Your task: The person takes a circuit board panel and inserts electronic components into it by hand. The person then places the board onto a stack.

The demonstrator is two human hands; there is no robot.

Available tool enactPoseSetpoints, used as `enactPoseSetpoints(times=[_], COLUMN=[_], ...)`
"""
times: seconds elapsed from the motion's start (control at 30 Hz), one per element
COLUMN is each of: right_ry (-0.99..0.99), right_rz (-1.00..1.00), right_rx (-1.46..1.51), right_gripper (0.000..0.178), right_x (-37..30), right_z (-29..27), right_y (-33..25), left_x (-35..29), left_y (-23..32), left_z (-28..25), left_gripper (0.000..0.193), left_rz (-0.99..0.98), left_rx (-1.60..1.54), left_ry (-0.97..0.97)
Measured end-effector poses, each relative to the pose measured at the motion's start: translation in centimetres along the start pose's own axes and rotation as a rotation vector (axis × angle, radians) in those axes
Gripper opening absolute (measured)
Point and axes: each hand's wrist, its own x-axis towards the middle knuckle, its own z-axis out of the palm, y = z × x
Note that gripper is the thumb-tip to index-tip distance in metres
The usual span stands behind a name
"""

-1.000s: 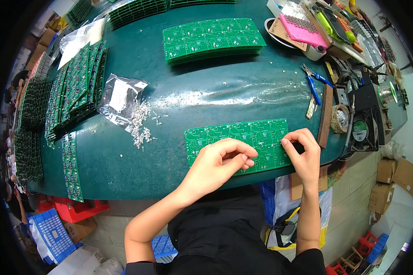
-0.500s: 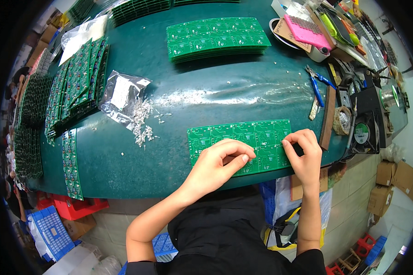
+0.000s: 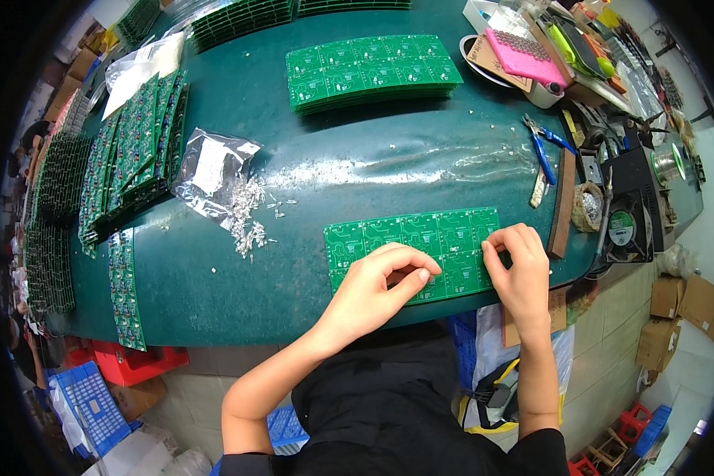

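Across the near edge of the green-topped table (image 3: 190, 297) lies a green circuit-board panel (image 3: 458, 234), the landmark for everything else in this head view. Over its lower middle is the left hand (image 3: 369, 289), thumb and forefinger curled until their tips almost meet; whether a small part sits between them I cannot tell. At its right end the right hand (image 3: 522, 274) bends thumb and forefinger close together, and any part there is likewise hidden.

Left of the panel, small pale parts (image 3: 250, 232) are scattered beside a clear plastic bag (image 3: 209, 170). Beyond its far edge stands a stack of similar panels (image 3: 373, 67); to its right lie blue-handled cutters (image 3: 541, 155) and a brown bar (image 3: 562, 206).

For fine fingertip work like this, I judge a light grip best, with the panel kept flat and steadied near its end. The left palm covers several sections, so lifting the wrist slightly would help sight and avoid brushing anything on the surface.
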Motion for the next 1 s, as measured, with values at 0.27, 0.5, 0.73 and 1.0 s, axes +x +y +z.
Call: enactPoseSetpoints(times=[0.27, 0.5, 0.73, 1.0], right_ry=[-0.042, -0.227, 0.334, 0.301], right_rz=[0.063, 0.177, -0.070, 0.062], right_rx=[-0.114, 0.174, -0.116, -0.538], right_gripper=[0.015, 0.017, 0.025, 0.027], right_x=[0.1, 0.8, 11.5, 26.0], right_z=[0.1, -2.8, -7.0, -10.8], right_y=[-0.7, 1.1, 9.3, 22.1], left_x=[0.2, 0.2, 0.0, -0.2], left_y=[-0.3, 0.3, -0.7, 0.6], left_z=[0.1, 0.1, 0.0, 0.6], left_gripper=[0.017, 0.017, 0.016, 0.017], left_rz=[0.010, 0.017, 0.060, 0.063], left_rx=[-0.021, 0.035, 0.077, 0.120], left_ry=[0.005, -0.008, -0.014, -0.040])
